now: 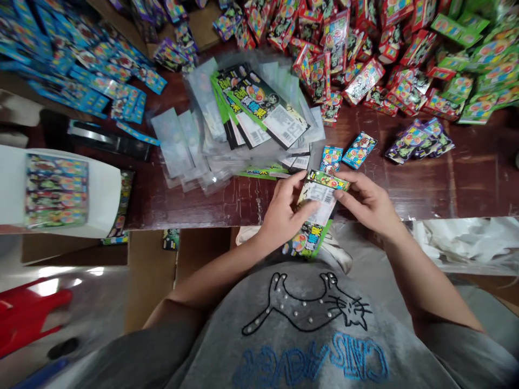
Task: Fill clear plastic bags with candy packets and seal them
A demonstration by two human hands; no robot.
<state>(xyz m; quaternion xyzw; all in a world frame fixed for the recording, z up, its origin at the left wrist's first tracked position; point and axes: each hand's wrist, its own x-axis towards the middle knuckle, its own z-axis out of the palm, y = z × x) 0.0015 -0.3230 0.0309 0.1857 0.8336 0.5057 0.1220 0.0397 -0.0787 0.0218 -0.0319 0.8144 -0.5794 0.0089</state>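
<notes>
A black and green printed packet (317, 229) with a white barcode label is held between both hands at the table's front edge. My left hand (286, 209) grips its left side, thumb lying across the label. On the upper right side, the fingers and thumb of my right hand (367, 204) pinch the packet near its top edge. Just beyond my fingertips lie two small blue boxes, one upright to me (331, 159) and one slanted (360, 150). Behind my left hand spreads a stack of clear plastic bags with similar black and green printed packets (263, 102) on top.
Heaps of blue boxes (93, 70), red boxes (365, 81) and green boxes (498, 70) cover the back. Several purple boxes (421, 140) lie at the right. An open white carton (103, 200) holding wrapped boxes stands left, over a cardboard box (148, 292).
</notes>
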